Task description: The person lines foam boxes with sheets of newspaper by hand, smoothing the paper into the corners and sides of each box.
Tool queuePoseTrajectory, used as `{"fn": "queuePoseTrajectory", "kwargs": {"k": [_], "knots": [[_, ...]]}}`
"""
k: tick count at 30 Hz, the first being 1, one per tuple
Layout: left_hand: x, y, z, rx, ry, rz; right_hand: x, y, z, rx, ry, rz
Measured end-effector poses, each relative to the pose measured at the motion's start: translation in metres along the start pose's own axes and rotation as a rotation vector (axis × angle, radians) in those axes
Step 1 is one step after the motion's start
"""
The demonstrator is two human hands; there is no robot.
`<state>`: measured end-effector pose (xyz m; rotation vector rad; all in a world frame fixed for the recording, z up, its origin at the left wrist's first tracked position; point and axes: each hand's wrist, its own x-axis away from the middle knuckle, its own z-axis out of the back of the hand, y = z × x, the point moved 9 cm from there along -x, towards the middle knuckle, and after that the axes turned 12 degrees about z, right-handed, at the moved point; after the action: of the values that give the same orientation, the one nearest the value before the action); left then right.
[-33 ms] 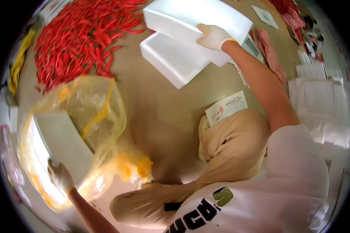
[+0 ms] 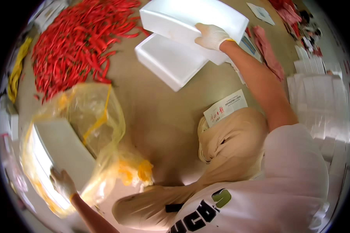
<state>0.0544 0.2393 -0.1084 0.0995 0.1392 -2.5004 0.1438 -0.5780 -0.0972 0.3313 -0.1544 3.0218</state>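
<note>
My right hand [image 2: 211, 37], in a white glove, grips the wall of a white foam box [image 2: 167, 28] at the upper middle. That box is tilted above a second white foam box [image 2: 171, 58], which it partly covers. At the lower left, my gloved left hand [image 2: 63, 183] is closed on the edge of another white foam box [image 2: 64, 143]. This one lies inside a clear yellowish plastic bag [image 2: 118, 112], whose mouth gapes beside it. Some of the left fingers are hard to make out against the bright box side.
A large heap of red chilli peppers [image 2: 77, 46] covers the floor at the upper left. A folded newspaper [image 2: 225, 107] lies by my bent knee. Stacked white foam pieces [image 2: 319, 101] stand at the right, with a pink cloth [image 2: 267, 52] nearer the boxes.
The whole view has shifted slightly. Both hands keep their hold on the same boxes, with no other clear movement.
</note>
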Motion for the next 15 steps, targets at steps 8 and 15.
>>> {"fn": "queuePoseTrajectory", "kwargs": {"k": [8,15], "knots": [[0.043,0.119,0.005,0.425,-0.115,-0.227,0.100,0.320,-0.017,-0.026,0.399,-0.596],[0.132,0.283,0.037,0.356,-0.654,-0.353,0.311,0.418,-0.118,-0.071,0.019,-1.225]]}}
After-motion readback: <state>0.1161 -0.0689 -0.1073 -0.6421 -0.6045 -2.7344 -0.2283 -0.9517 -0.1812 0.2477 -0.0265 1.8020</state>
